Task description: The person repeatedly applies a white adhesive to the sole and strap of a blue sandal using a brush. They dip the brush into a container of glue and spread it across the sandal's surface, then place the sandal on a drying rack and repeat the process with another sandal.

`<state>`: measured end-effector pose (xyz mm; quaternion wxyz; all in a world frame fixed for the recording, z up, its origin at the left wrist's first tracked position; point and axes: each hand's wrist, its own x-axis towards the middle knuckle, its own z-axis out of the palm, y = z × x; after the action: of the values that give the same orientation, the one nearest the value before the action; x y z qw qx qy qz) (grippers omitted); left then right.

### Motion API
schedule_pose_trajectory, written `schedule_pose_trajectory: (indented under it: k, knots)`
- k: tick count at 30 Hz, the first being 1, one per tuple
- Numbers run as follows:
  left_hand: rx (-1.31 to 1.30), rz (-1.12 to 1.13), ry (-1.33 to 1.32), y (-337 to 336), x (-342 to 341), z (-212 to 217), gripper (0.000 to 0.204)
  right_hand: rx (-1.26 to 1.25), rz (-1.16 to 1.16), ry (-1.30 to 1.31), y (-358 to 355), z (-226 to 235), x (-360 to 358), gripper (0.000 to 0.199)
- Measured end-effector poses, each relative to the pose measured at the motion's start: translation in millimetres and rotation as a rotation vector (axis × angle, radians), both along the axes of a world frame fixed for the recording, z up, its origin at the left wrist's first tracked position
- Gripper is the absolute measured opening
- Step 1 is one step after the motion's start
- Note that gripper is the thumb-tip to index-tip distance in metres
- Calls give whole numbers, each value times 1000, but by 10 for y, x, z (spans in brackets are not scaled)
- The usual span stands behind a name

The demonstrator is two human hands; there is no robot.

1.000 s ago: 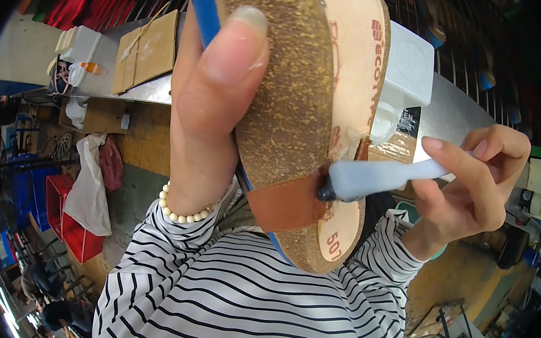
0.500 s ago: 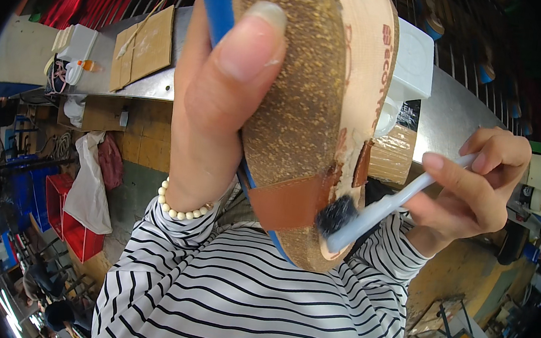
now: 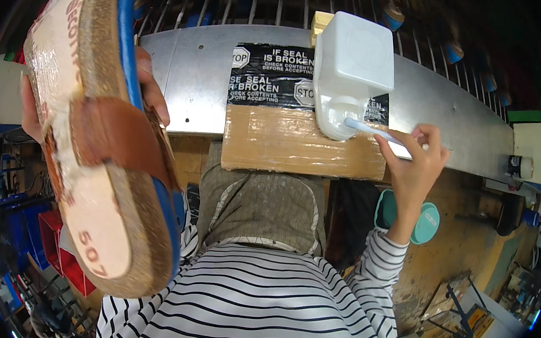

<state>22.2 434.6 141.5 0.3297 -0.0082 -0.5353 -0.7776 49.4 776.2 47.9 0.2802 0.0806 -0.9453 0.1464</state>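
A sandal with a brown strap, blue edge and speckled cork-like surface fills the left side, close to the camera. Its cream panel looks glossy. My left hand grips it from behind, fingers showing on both sides; the palm is hidden. At the right, my right hand pinches the pale blue handle of a brush. The brush's head end reaches into the small round cup of a white plastic dispenser; its bristles cannot be made out there.
Beneath the dispenser lies a cardboard box wrapped in clear film and black printed tape, on a metal bench. Behind runs a rack of metal bars with more footwear. A teal bin stands below my right forearm.
The sandal has swung left and turned, away from the brush. My right hand has drawn the brush off the sandal and brought it to the dispenser's cup.
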Motion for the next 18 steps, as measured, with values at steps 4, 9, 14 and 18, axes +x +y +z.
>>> schedule_pose_trajectory:
  k: [4,9,14,18]
  knots:
    - [-19,155,15,20,123,-34,55,-84,-73,19,9,-86,97,21]
    - [-79,320,21,119,229,-80,54,-650,118,-199,-250,97,171,22]
    - [-174,219,56,120,211,-20,53,-880,471,102,-669,451,229,38]
    - [-442,443,28,85,233,46,61,-640,481,189,-846,663,159,49]
